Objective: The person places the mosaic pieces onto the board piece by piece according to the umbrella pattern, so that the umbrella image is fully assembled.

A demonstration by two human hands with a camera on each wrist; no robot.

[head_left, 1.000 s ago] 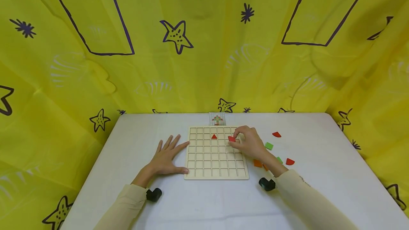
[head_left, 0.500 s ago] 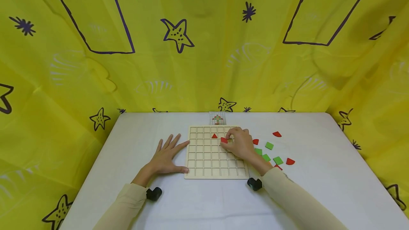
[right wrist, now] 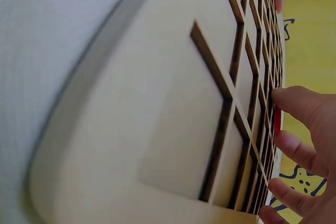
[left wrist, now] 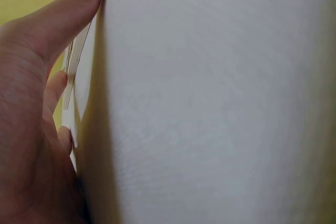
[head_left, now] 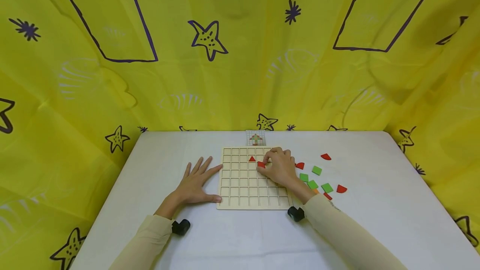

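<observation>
A pale wooden grid board (head_left: 236,203) with square cells lies flat on the white table. One red triangle (head_left: 252,159) sits in a cell of an upper row. Between thumb and index finger, my right hand (head_left: 280,168) pinches a red piece (head_left: 261,164) at the board, just right of and below the triangle. In the right wrist view the red piece (right wrist: 277,118) shows edge-on against the grid. My left hand (head_left: 195,186) lies spread at the board's left side, thumb and index fingertip touching its edge.
Loose to the right lie several green squares (head_left: 316,170), red quarter-round pieces (head_left: 341,188) and a partly hidden orange piece (head_left: 315,191). Behind the board is a small pattern card (head_left: 256,138). A yellow printed curtain (head_left: 232,86) hangs beyond the table.
My right hand has moved left over the board with the red piece, bringing it close to the triangle. More loose pieces show behind the wrist. The left hand has stayed put.
</observation>
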